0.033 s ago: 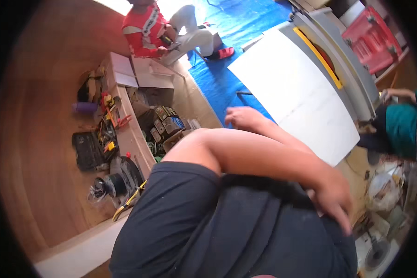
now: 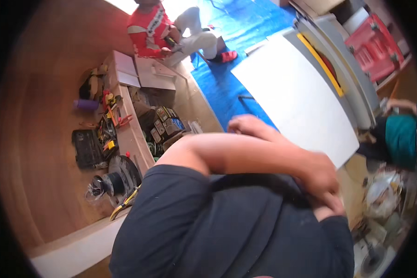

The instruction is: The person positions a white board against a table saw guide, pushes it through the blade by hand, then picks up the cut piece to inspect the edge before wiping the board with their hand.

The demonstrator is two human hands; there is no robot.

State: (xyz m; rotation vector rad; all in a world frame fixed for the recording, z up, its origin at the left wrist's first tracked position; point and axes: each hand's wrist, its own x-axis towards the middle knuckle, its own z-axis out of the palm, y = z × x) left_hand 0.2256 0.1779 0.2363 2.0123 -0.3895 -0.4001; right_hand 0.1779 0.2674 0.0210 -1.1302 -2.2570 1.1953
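Observation:
My left arm crosses in front of my dark shirt [image 2: 245, 222]. At its end my left hand [image 2: 320, 178] lies against my right arm near the elbow, just above the right sleeve. Its fingers are bent and pressed together on the skin, slightly blurred. Behind that forearm my right arm is folded, and my right hand [image 2: 249, 125] hangs in the air with curled fingers. Nothing shows in it. A white-topped table [image 2: 287, 88] stands just beyond the right hand.
A grey machine part with a yellow strip [image 2: 320, 65] borders the table. At left, hand tools [image 2: 110, 118], an open black case [image 2: 87, 148] and a cable reel [image 2: 111, 183] lie about. A person in red [image 2: 148, 30] sits on a blue tarp [image 2: 259, 23]; another in teal [image 2: 401, 139] is at right.
My left hand has moved a little left and up along my right arm, its fingers more bent than before. My right hand has dropped slightly. The whole view has shifted a little.

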